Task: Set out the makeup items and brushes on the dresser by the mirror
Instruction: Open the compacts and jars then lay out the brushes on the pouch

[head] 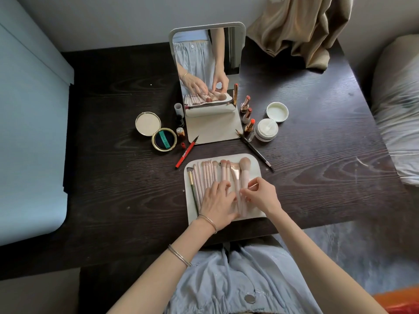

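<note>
Several pink makeup brushes [207, 175] lie side by side on a white mat [256, 168] near the dresser's front edge, with a green-handled fan brush [192, 189] at the left. My left hand [217, 203] rests flat on the brush handles. My right hand [260, 196] pinches the handle of a large powder brush [244, 168]. A standing mirror [208, 71] sits behind the mat. Three lipsticks [246, 109] stand to its right.
An open gold compact [156, 132] and small bottles lie left of the mirror. A red eyeliner pen [187, 151], a dark brow pencil [255, 150] and an open powder jar [266, 130] with its lid [277, 112] flank the mat. Beige cloth [301, 30] hangs over the back right corner.
</note>
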